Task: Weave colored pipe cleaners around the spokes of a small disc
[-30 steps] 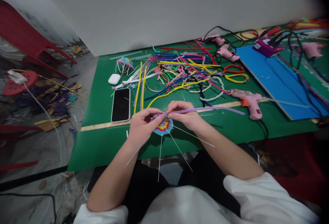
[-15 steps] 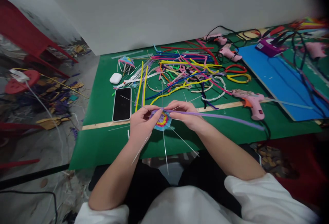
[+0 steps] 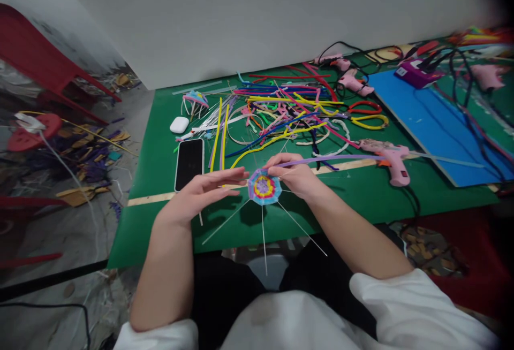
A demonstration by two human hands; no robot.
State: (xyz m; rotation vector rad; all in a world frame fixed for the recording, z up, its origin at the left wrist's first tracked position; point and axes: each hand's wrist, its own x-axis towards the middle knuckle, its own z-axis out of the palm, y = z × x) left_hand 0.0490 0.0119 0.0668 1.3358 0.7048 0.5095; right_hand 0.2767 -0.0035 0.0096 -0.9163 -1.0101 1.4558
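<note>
A small round woven piece (image 3: pixel 264 187) with rings of purple, yellow, red and light blue hangs over the near part of the table, and thin pale spokes stick out from it. My right hand (image 3: pixel 295 174) pinches its upper right edge between thumb and fingers. From that pinch a purple pipe cleaner (image 3: pixel 337 158) runs off to the right above the table. My left hand (image 3: pixel 206 192) is open just left of the woven piece, fingers stretched toward it and apart from the thumb; whether the fingertips touch it I cannot tell.
A phone (image 3: pixel 189 164) and a white earbud case (image 3: pixel 179 124) lie at left. Behind sprawl several pipe cleaners (image 3: pixel 281 109). At right are scissors (image 3: pixel 369 121), a pink glue gun (image 3: pixel 395 160) and a blue board (image 3: pixel 425 141). The green table's (image 3: pixel 160 232) near edge runs above my lap.
My left hand has let go of the woven piece, moved left and opened. The woven piece has turned and shifted slightly right, with more of its face showing. The right hand still grips.
</note>
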